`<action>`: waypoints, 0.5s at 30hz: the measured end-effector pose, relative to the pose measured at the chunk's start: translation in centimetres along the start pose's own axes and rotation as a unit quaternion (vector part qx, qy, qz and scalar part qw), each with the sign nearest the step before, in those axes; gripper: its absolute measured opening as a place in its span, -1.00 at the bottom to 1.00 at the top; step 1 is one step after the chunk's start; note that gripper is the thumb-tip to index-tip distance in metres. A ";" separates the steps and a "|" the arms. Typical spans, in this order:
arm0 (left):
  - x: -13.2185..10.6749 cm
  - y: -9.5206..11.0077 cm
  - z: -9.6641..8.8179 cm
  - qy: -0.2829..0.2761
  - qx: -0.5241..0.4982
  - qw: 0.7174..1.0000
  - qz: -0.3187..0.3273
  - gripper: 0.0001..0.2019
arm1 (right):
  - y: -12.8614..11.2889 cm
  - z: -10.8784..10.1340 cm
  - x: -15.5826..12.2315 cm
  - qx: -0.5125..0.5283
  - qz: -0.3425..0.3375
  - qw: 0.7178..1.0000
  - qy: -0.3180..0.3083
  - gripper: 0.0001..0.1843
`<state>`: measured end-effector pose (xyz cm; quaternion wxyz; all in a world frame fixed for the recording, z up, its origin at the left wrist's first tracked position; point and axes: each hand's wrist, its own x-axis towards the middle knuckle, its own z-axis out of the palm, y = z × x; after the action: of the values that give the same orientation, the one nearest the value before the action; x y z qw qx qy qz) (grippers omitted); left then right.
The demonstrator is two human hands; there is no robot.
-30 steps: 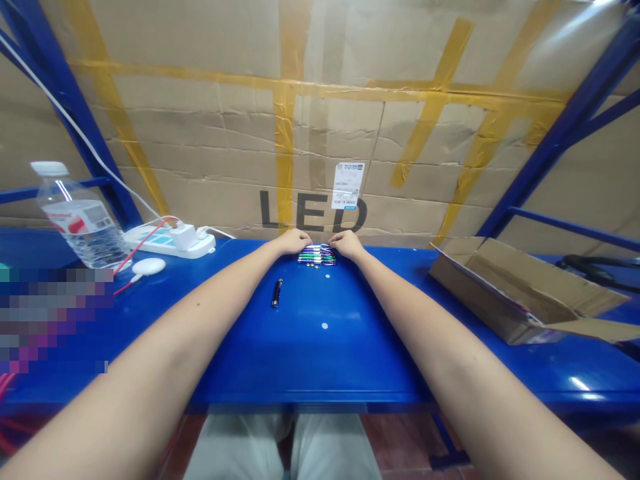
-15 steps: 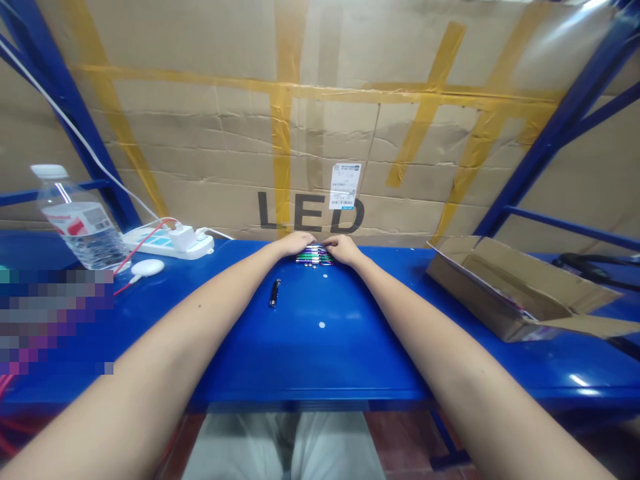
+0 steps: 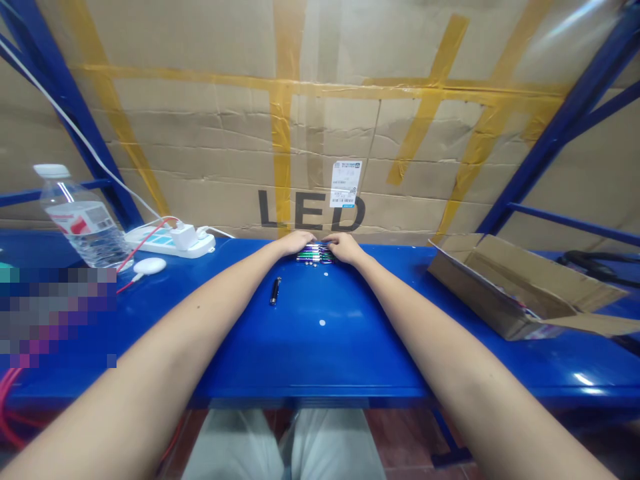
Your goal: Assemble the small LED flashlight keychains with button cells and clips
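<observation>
A row of shiny pens point(image 3: 314, 253), with green, purple and silver barrels, lies side by side at the far edge of the blue table. My left hand point(image 3: 297, 243) is at their left ends, fingers curled in against the far side of the row. Over the right ends bends my right hand point(image 3: 345, 247), its fingers closed in on the pens. The fingertips are small and partly hidden. Nearer to me, a short black cylinder with silver ends point(image 3: 275, 291), perhaps a small torch, lies apart from both hands.
An open cardboard box point(image 3: 500, 300) stands on the right of the blue table point(image 3: 320, 360). On the left are a water bottle point(image 3: 83, 223), a white power strip point(image 3: 190, 248) with plugged-in cables, and a white round device point(image 3: 150, 267). A large cardboard sheet point(image 3: 200, 153) rises behind.
The view has shifted very slightly. Both hands stay at the two ends of the pens, with hardly any visible movement.
</observation>
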<state>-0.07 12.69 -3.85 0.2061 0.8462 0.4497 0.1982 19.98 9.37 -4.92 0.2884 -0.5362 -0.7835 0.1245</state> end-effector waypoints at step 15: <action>-2.5 0.5 -1.0 0.054 0.003 0.998 -0.020 -0.56 | -0.1 -1.2 -0.8 -0.010 0.031 0.999 0.037 -0.60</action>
<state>-1.56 10.52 -3.10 0.1832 0.8258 0.4771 0.2384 20.88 8.45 -4.14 0.3074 -0.5674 -0.7565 0.1057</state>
